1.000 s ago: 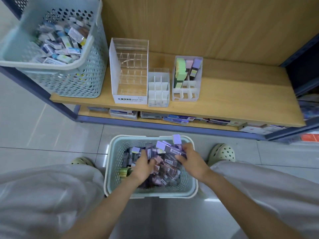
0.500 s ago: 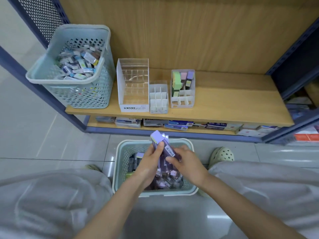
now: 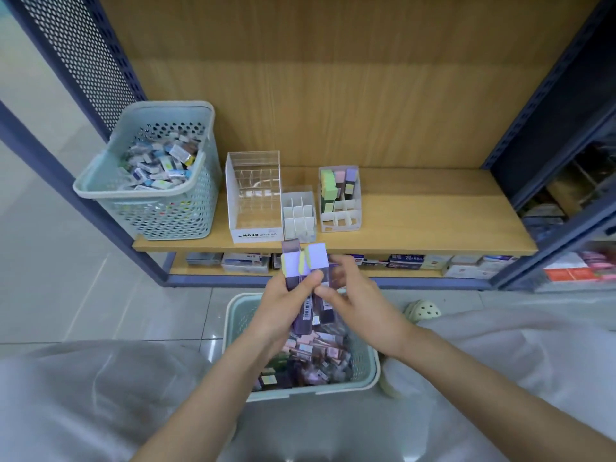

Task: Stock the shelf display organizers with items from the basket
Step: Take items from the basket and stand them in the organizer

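- Slim purple packs (image 3: 308, 266) were what we saw held up in both hands, above the floor basket (image 3: 310, 391) and in front of the wooden shelf's (image 3: 433, 211) front edge.
- We counted at least three packs in the bundle. They stood roughly upright with their pale lilac ends on top.
- Our left hand (image 3: 283, 305) had its fingers curled round the left side of the bundle, with the thumb across the front.
- Our right hand (image 3: 360, 305) pinched the right-hand pack between thumb and fingers. Its fingertips were blurred, so we could not tell the finer grip.
- The floor basket sat on the tiled floor between our knees, holding a heap of more packs (image 3: 320, 355) in purple and pink.
- On the shelf stood three organizers side by side:
- a tall clear one with a MONO label (image 3: 256, 234) on the left,
- a low white grid organizer (image 3: 299, 213) just beside it,
- a third divided organizer (image 3: 340, 221) on the right, with green, pink and purple packs (image 3: 328, 188) upright in its back cells.
- A second perforated basket (image 3: 173, 215) stood at the shelf's left end, filled with small mixed packets (image 3: 160, 165).
- Flat boxes (image 3: 406, 261) lay in a row on the lower shelf.
- A pale clog (image 3: 423, 310) showed on the floor to the right of the floor basket.
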Available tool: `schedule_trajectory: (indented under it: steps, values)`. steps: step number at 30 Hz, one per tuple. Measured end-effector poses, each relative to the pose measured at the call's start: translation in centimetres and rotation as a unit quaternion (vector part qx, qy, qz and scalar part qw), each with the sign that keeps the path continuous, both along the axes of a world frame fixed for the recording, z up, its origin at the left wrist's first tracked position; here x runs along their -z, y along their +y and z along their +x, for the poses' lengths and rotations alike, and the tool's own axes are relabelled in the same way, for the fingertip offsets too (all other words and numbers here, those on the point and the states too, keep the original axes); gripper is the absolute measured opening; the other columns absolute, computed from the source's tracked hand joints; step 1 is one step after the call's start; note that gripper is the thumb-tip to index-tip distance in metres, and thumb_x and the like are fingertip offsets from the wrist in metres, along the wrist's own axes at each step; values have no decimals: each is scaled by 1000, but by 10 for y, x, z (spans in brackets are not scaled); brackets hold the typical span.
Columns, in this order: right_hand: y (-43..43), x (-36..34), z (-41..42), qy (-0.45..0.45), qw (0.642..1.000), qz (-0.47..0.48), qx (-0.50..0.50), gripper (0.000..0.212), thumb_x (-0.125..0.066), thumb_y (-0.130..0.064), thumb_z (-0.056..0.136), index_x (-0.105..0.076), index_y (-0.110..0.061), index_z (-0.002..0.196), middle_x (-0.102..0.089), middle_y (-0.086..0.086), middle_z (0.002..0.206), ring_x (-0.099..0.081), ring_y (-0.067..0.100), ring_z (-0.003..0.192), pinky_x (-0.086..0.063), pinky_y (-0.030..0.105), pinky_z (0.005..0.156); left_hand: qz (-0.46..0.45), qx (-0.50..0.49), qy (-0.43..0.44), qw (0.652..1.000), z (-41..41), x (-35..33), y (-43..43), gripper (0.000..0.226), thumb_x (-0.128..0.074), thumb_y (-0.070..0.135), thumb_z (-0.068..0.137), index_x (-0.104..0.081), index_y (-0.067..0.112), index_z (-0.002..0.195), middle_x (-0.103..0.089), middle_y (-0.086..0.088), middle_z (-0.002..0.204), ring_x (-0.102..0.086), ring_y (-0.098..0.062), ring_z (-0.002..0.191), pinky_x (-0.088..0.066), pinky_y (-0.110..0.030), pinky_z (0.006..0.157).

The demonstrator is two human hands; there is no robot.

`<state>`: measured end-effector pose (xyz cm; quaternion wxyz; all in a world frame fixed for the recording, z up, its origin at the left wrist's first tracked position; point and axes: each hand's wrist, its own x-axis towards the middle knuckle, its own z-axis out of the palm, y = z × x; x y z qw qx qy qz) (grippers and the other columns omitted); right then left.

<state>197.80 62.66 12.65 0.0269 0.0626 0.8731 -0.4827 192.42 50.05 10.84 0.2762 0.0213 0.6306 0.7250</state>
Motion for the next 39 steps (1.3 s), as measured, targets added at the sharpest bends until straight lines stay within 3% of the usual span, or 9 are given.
schedule_trajectory:
  steps: [2, 6, 8, 11, 15, 18, 24, 31, 39]
  values:
    - [7, -17, -5, 47, 997, -33, 42, 47, -61, -26, 89, -39, -23, 130, -56, -15, 97, -57, -6, 85, -46, 10, 77, -27, 43, 64, 997, -4, -10, -1, 25, -61, 19, 89, -64, 14, 113, -72, -2, 104, -67, -16, 98, -54, -28, 85]
    - [23, -36, -20, 26, 988, -147, 42, 18, -68, -9, 84, -59, -20, 95, -64, 5, 80, -64, 14, 70, -55, 22, 66, -61, 106, 143, 982, -14, -26, -2, 21, -60, 12, 90, -64, 28, 102, -72, 12, 95, -66, -3, 90, -49, -13, 74]
    - [31, -44, -27, 23, 987, -155, 39, 17, -68, -7, 83, -58, -20, 84, -63, 4, 73, -64, 16, 65, -56, 24, 62, -74, 124, 166, 975, -24, -31, -1, 19, -59, 13, 91, -63, 27, 103, -72, 7, 98, -66, -6, 90, -50, -17, 75]
    - [55, -59, -49, 67, 990, -81, 90, 20, -66, -8, 84, -52, -22, 81, -62, 2, 76, -63, 19, 68, -58, 29, 63, -114, 115, 186, 969, -47, -37, 2, 8, -56, 22, 93, -59, 20, 101, -67, -9, 87, -64, -15, 73, -49, -22, 68]
    - [109, -71, -94, 148, 969, 113, 164, 18, -66, -14, 85, -48, -16, 87, -62, -2, 80, -62, 11, 68, -47, 22, 66, -151, 59, 169, 972, -83, -37, 12, 18, -57, 25, 92, -52, 14, 78, -54, -3, 63, -51, 0, 45, -41, -14, 49]
    - [139, -58, -130, 123, 964, 178, 154, 16, -62, -11, 88, -47, -12, 93, -56, -2, 80, -55, 12, 67, -38, 21, 60, -163, 16, 158, 974, -110, -32, 26, 25, -60, 32, 89, -52, 9, 81, -54, -1, 64, -54, 0, 47, -42, -24, 59]
    - [162, -11, -189, 71, 970, 196, 127, 13, -59, -12, 89, -47, -15, 93, -62, 2, 86, -59, 24, 80, -46, 33, 72, -154, -22, 163, 974, -142, -25, 51, 10, -58, 28, 91, -52, 25, 84, -56, 4, 71, -56, -9, 61, -42, -24, 60]
    - [170, 29, -234, 7, 963, 252, 97, 10, -54, -9, 89, -47, -15, 91, -62, 12, 87, -59, 32, 78, -51, 41, 68, -188, -46, 140, 971, -164, -11, 60, 21, -59, 31, 90, -54, 14, 101, -58, -4, 80, -57, -9, 64, -45, -26, 63]
    - [172, 50, -245, -4, 923, 384, 34, 23, -54, -10, 91, -56, -13, 113, -49, 10, 116, -58, 32, 93, -49, 38, 75, -170, -26, 137, 976, -173, -1, 68, 10, -59, 29, 91, -51, 29, 85, -57, 5, 75, -57, -10, 67, -44, -22, 62]
